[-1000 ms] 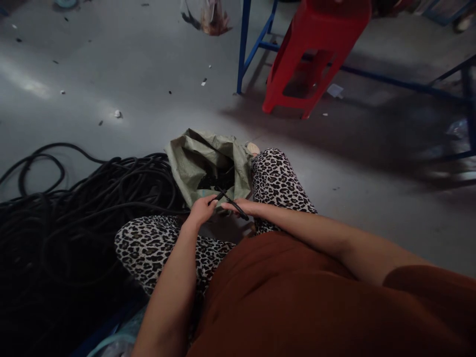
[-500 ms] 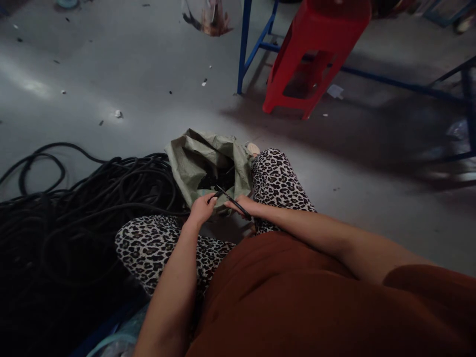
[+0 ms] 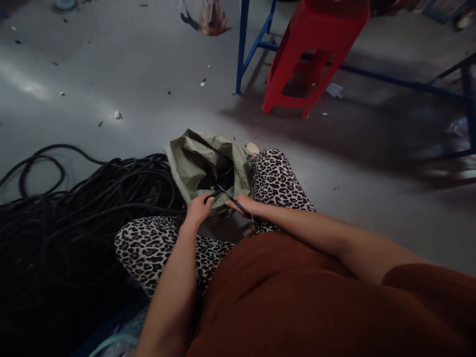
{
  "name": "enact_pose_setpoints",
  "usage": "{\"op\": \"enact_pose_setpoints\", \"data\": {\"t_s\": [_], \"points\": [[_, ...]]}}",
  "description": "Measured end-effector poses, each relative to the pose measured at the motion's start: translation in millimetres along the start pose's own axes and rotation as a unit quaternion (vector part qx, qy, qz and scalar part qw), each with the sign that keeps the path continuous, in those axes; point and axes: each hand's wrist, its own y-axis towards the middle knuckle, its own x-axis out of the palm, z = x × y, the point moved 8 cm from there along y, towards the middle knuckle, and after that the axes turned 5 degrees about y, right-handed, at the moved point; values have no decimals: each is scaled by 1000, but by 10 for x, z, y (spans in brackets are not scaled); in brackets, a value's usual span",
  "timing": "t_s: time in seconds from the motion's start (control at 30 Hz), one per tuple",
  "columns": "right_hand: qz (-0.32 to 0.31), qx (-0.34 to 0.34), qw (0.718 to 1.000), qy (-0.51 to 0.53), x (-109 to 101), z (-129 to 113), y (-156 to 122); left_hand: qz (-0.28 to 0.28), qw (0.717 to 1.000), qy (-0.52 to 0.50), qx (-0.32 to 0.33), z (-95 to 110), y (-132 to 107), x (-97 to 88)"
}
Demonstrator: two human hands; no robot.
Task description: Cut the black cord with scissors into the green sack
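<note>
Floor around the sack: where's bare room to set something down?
Bare floor: between the sack and red stool, and right of the right knee. Beyond the black coils, mostly bare, small scraps. Crowded: left of the sack, under those coils, and the sack's near rim, by the left hand and right hand.

Your bare left forearm [image 3: 174, 282] reaches up from the lower edge of the view, slanting a little to your right, with the left wrist [image 3: 189, 226] nearly straight and the left grip [image 3: 198, 209] closed, its fingers pinched together. Your right forearm [image 3: 297, 218] comes across from your right, more level than the left one, ending in a closed right grip [image 3: 243, 202] with its fingers pointing toward the left. The two grips sit near each other without touching, ahead of your torso [image 3: 282, 287] and between your spread, bent legs.
</note>
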Motion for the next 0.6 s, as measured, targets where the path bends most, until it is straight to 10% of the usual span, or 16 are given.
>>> {"op": "enact_pose_setpoints", "data": {"t_s": [0.6], "points": [[-26, 15, 996, 79, 102, 157, 185, -50, 999, -4, 11, -18, 12, 43]]}}
